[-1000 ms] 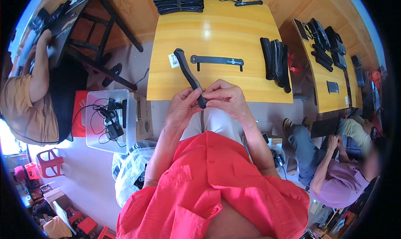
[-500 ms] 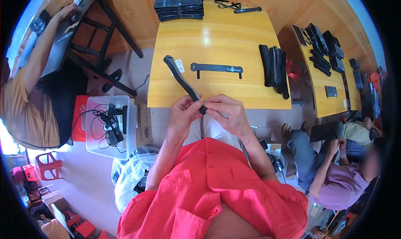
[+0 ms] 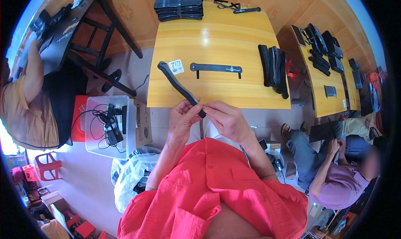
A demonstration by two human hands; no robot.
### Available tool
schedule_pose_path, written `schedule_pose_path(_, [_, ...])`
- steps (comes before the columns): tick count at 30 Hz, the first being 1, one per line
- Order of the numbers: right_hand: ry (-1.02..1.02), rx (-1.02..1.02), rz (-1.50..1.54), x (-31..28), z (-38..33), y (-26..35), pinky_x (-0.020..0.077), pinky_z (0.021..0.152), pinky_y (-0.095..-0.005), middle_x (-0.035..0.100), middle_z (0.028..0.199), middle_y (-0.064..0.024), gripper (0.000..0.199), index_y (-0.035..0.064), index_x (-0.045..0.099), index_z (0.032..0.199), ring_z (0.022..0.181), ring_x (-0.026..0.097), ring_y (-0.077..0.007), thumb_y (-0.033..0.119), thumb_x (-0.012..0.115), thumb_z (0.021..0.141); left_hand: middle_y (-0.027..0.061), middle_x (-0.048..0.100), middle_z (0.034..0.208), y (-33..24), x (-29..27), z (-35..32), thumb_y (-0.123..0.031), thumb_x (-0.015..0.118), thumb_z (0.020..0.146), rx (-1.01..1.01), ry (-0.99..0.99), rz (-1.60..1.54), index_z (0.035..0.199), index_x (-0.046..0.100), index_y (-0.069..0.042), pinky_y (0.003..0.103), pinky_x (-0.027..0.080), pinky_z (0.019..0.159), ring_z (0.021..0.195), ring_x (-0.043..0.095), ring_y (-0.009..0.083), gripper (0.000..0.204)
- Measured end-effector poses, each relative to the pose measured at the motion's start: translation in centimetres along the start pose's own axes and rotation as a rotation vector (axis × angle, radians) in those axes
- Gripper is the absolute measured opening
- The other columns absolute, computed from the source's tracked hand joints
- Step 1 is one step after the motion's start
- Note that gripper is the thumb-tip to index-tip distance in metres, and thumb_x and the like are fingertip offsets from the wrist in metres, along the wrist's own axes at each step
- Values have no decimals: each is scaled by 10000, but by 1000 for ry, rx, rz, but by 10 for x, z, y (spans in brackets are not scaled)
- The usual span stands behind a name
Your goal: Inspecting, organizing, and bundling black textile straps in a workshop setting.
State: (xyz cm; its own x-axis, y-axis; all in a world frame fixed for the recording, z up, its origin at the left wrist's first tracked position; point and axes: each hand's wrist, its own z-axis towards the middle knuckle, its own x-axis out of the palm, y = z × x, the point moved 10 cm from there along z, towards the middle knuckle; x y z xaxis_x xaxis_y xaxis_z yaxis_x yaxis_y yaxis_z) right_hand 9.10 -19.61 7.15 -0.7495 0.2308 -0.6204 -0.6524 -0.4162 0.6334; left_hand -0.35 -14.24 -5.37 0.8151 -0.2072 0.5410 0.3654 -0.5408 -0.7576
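A long, narrow black padded strip (image 3: 177,85) slants from the near table edge up and to the left. My left hand (image 3: 182,117) is closed around it close to its near end. At that same end, the fingertips of my right hand (image 3: 227,117) are pinched together; whether they grip the strip's tip or something small is hidden. Beyond my hands, a flat black strap (image 3: 215,67) with two short tabs lies across the yellow table (image 3: 225,92). Beside the strip's far end is a white printed label (image 3: 176,67).
Black strips (image 3: 273,69) lie side by side at the table's right; a strapped black stack (image 3: 178,8) stands at the far left corner. Left of me, a clear bin (image 3: 129,132) holds cables. One person (image 3: 27,109) works on the left, another (image 3: 338,182) sits on the right.
The held strip's far end has swung left and a little nearer, uncovering more of the label. My right fingers have closed in more. The left person's hand has moved nearer along their table.
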Motion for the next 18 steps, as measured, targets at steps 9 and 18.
schedule_pose_path(9, [-22,-6,-66,5,-3,3,511,617,-335,595,887,-148,241,-35,596,927,749,608,-298,-76,592,690,30,621,829,-3,-1,-3,-76,670,777,53,-62,47,993,581,-30,219,522,637,738,609,89,238])
schedule_pose_path(18, [-116,11,-109,7,-5,5,497,616,-345,577,840,-148,212,-32,566,911,739,594,-308,-86,563,707,32,622,819,-2,-4,-3,-78,676,773,54,-79,47,1014,587,-12,211,521,642,729,610,88,265])
